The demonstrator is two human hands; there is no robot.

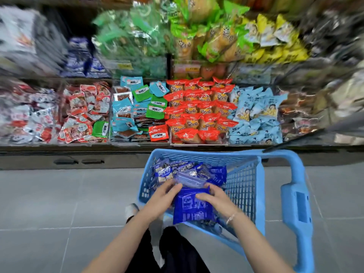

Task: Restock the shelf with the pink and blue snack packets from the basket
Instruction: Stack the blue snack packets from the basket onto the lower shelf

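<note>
A light blue plastic basket stands on the floor in front of the shelf and holds several dark blue snack packets. No pink packet shows in it. Both my hands are inside the basket. My left hand grips the left side of a stack of blue packets, and my right hand lies over its right side with the fingers curled on the top packet. The shelf runs across the view beyond the basket.
The shelf bins hold red-white packets, teal and green packets, orange-red bread packs and pale blue packs. Green and yellow bags fill the upper row. The basket's tall handle rises on the right. Grey tiled floor lies to the left.
</note>
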